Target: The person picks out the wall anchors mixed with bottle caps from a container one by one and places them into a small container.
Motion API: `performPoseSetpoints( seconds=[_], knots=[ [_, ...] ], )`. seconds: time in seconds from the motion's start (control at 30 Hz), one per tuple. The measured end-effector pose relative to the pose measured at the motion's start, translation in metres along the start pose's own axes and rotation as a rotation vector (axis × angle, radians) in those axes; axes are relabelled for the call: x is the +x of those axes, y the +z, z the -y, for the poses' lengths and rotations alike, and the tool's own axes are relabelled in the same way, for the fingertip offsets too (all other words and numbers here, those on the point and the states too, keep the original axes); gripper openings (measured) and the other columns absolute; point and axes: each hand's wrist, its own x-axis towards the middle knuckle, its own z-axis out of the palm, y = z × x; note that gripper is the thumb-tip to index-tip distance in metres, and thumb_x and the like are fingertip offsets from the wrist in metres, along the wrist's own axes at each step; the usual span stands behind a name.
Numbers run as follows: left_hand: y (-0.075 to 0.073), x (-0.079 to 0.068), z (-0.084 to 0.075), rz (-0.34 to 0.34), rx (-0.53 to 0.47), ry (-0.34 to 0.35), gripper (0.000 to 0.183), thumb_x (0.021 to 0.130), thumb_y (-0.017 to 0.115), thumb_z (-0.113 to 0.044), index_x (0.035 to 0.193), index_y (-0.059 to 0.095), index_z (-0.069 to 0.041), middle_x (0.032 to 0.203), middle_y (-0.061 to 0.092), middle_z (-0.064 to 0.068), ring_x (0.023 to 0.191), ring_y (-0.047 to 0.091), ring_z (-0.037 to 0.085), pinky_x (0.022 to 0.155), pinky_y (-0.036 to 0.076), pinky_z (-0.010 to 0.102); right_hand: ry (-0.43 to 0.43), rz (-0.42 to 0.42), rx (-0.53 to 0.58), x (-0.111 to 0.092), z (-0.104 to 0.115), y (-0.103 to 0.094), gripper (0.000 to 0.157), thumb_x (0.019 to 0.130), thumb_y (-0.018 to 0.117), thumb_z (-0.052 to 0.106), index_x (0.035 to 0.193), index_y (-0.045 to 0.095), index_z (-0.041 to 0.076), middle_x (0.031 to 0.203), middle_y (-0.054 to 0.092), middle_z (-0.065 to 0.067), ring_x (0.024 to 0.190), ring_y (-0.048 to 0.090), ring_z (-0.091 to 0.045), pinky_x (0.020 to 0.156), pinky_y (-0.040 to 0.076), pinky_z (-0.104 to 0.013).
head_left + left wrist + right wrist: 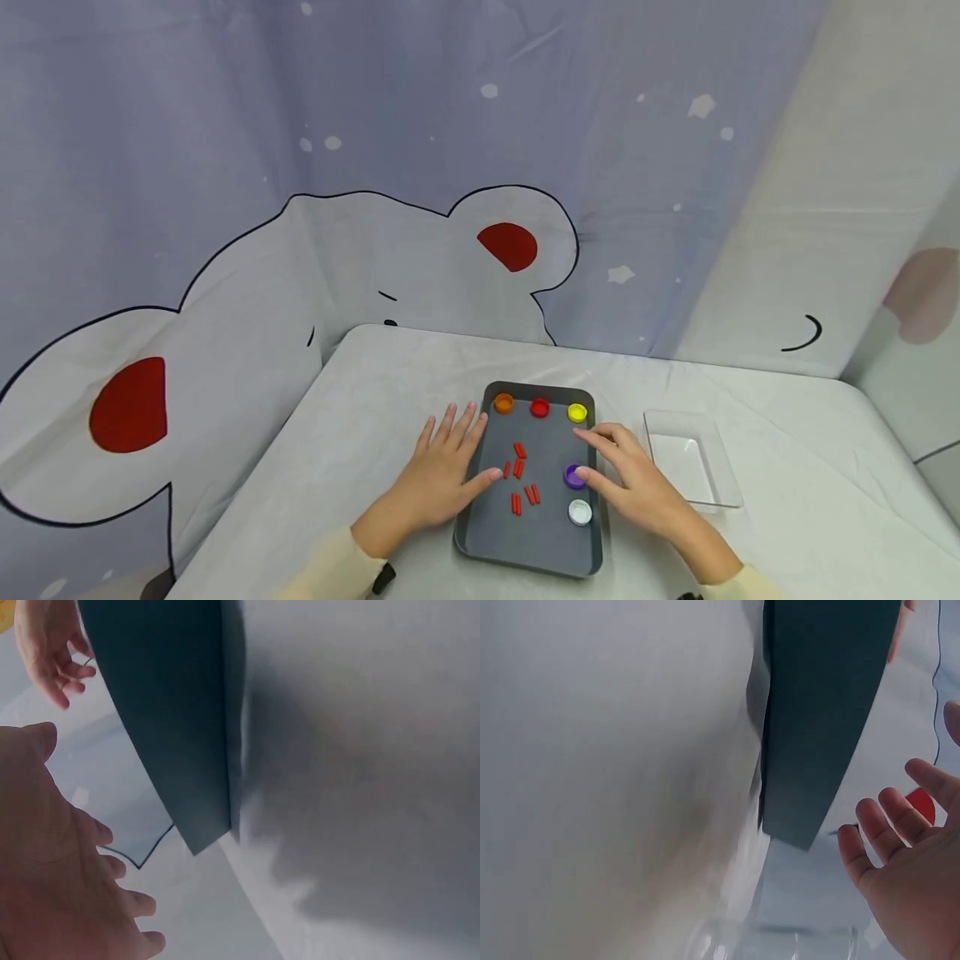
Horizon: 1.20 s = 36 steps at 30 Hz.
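A dark grey tray [536, 546] lies on the white-covered table. Over its left edge my left hand [438, 479] is held with fingers spread, holding nothing. My right hand [637, 479] is at the right edge, fingers loosely bent and apart, its thumb tip near a purple cap [572, 477]. In the right wrist view that hand [915, 870] grips nothing. Several short red sticks [518, 468] lie scattered in the tray's middle. Along the far end sit an orange cap [504, 403], a red cap [540, 407] and a yellow cap [577, 412]. Nearer me is a white cap [580, 512].
To the right of the tray stands a clear plastic box [723, 467], close to my right hand. A printed curtain [420, 125] rises behind the table [285, 467]. The tray's side wall [165, 712] shows up close in both wrist views.
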Motion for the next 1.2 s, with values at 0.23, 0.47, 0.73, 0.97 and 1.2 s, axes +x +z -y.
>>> performPoseSetpoints(
  seconds=[0.23,0.47,0.73,0.97,1.2],
  knots=[
    [0.009,-0.003,-0.004,0.022,0.037,-0.002,0.085,0.101,0.038,-0.067,0.163,0.020,-0.012,0.170,0.009,0.009,0.156,0.001,0.035,0.120,0.010,0.064,-0.026,0.069,0.018,0.008,0.005,0.012,0.049,0.096,0.070,0.040,0.140,0.062,0.022,0.128,0.049,0.008,0.114,0.046,-0.008,0.092,0.049,-0.038],
    [0.017,-0.006,-0.005,0.053,0.050,0.010,0.087,0.100,0.041,-0.068,0.163,0.023,-0.011,0.170,0.014,0.011,0.156,0.007,0.038,0.119,0.012,0.065,-0.090,0.121,0.014,0.015,0.006,0.020,0.050,0.092,0.074,0.041,0.134,0.067,0.013,0.117,0.051,0.005,0.108,0.045,-0.008,0.088,0.047,-0.033],
    [0.017,-0.008,-0.009,0.111,0.043,0.001,0.088,0.099,0.040,-0.069,0.163,0.021,-0.012,0.170,0.013,0.010,0.156,0.007,0.037,0.120,0.010,0.063,-0.142,0.206,-0.062,0.023,0.011,0.026,0.046,0.089,0.079,0.037,0.130,0.070,0.017,0.114,0.051,0.010,0.103,0.046,-0.008,0.088,0.045,-0.036],
    [0.019,-0.008,-0.009,0.133,0.033,0.000,0.088,0.099,0.039,-0.070,0.163,0.022,-0.011,0.170,0.013,0.010,0.156,0.008,0.037,0.120,0.010,0.063,-0.217,0.258,-0.186,0.030,0.012,0.031,0.044,0.085,0.081,0.042,0.123,0.073,0.020,0.109,0.051,0.011,0.097,0.045,-0.007,0.084,0.041,-0.036],
    [0.023,-0.005,-0.008,0.147,0.057,-0.007,0.089,0.099,0.036,-0.072,0.163,0.022,-0.012,0.170,0.012,0.009,0.156,0.008,0.037,0.121,0.010,0.062,-0.224,0.316,-0.208,0.035,0.010,0.035,0.043,0.083,0.083,0.044,0.120,0.075,0.023,0.107,0.052,0.011,0.095,0.044,-0.008,0.082,0.040,-0.033]
  ],
)
